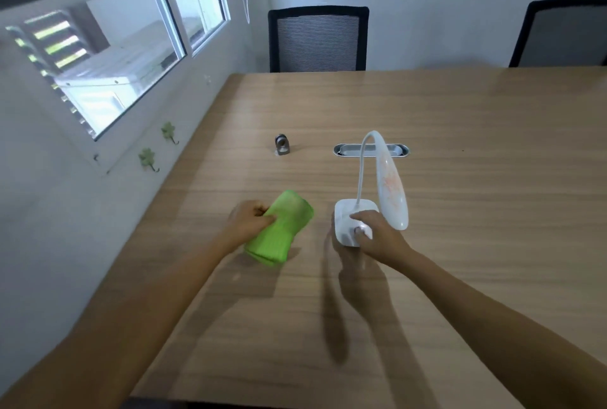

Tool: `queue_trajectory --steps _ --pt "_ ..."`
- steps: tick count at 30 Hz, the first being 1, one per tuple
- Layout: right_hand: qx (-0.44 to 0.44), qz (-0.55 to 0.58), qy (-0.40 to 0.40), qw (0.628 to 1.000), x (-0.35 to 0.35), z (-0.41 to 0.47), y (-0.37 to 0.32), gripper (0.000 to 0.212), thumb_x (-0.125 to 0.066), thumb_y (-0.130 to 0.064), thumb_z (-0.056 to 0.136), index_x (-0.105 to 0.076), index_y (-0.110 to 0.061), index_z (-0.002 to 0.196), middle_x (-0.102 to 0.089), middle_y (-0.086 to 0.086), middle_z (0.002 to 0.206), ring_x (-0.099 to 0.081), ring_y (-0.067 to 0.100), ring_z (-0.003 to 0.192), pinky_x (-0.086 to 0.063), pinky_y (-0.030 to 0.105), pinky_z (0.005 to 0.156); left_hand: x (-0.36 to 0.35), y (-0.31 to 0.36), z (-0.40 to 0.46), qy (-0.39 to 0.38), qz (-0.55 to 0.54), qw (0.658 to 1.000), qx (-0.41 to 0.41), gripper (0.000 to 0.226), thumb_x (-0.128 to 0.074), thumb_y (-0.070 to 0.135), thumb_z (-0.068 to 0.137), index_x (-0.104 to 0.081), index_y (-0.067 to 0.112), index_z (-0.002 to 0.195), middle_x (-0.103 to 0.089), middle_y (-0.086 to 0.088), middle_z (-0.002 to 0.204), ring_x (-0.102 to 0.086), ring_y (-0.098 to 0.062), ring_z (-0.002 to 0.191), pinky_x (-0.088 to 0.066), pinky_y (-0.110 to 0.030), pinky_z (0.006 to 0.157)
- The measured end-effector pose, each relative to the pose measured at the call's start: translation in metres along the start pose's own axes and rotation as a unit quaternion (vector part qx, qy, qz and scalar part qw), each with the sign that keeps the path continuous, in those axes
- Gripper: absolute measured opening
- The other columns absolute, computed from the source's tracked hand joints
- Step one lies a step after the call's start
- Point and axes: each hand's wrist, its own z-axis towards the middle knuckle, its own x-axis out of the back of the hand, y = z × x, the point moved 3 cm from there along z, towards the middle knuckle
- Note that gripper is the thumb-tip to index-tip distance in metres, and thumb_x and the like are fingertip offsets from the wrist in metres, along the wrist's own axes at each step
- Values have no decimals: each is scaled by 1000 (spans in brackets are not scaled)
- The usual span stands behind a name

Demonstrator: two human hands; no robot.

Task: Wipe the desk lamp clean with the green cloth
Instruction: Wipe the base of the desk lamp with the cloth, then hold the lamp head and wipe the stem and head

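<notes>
A white desk lamp [391, 188] stands on the wooden table [460, 146], its thin neck arching over and its long head hanging down beside the square base, with faint orange marks on the head. My right hand [377, 236] rests on the near side of the base, fingers wrapped over its top and edge. To the left lies a folded green cloth [284, 229]. My left hand [249, 219] grips the cloth's left edge, thumb on top.
A small grey metal fitting [281, 145] and an oval cable grommet [371, 149] sit further back on the table. Two black mesh chairs [318, 39] stand behind the far edge. The wall with a window [115, 54] runs close along the table's left side.
</notes>
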Motion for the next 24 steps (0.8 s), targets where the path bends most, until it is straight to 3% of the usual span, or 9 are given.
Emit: queue_trajectory --steps 3,5,7,9,11,15,17,19,24 --pt "-12 106 1 994 -16 1 -27 37 -62 -23 83 -60 -13 118 -64 1 113 -58 5 93 -42 13 83 6 -6 -1 0 -181 978 105 20 -69 16 78 -71 1 89 -69 -7 76 -63 -18 72 -47 -26 68" --pt "-39 189 -3 981 -27 1 -41 35 -68 -27 82 -63 -9 112 -68 3 99 -59 9 85 -44 18 78 6 -2 -4 -9 -255 957 137 5 -66 9 82 -69 5 82 -70 0 64 -64 -14 64 -50 -19 57" --pt "-75 283 -47 955 -36 -1 -55 36 -68 -33 82 -64 -8 107 -63 0 86 -55 8 75 -42 19 70 5 2 -7 -23 -326 931 162 4 -62 5 84 -66 6 83 -69 -3 74 -62 -15 69 -53 -19 52" --pt "-126 375 -113 912 -48 0 -65 30 -66 -36 84 -65 -13 103 -63 4 91 -60 12 87 -49 25 82 3 3 -9 -45 -385 904 181 9 -60 4 86 -64 4 93 -67 -10 91 -62 -18 78 -57 -20 56" --pt "-177 428 -176 869 -55 -2 -74 26 -64 -42 84 -63 -23 101 -63 6 106 -55 19 114 -38 36 106 0 2 -10 -62 -409 890 191 11 -59 5 87 -64 5 97 -67 -9 94 -63 -18 82 -58 -23 62" --pt "-205 503 -217 811 -56 -3 -85 25 -59 -48 85 -64 -24 90 -63 -3 81 -60 13 85 -44 30 89 -5 4 -16 -96 -410 887 189 11 -58 6 87 -64 9 97 -67 -4 93 -64 -15 83 -58 -19 66" --pt "-195 514 -199 812 -54 -3 -85 19 -62 -40 86 -65 -21 85 -65 -2 75 -61 13 74 -49 28 78 -7 5 -18 -112 -404 888 191 10 -58 6 87 -64 10 95 -67 -4 94 -63 -14 84 -56 -20 70" --pt "-180 482 -175 840 -51 -4 -83 3 -65 -23 85 -65 -20 85 -63 -1 77 -60 12 68 -48 25 71 -8 6 -18 -126 -402 885 197 10 -59 6 87 -64 8 95 -66 -5 94 -62 -15 85 -54 -21 74" --pt "-172 434 -145 872 -41 -9 -69 28 -58 -7 80 -61 -21 56 -50 -4 59 -45 12 56 -39 23 52 -9 19 -17 -125 -430 873 193 13 -64 18 85 -63 10 95 -70 -4 87 -64 -15 84 -54 -24 77"
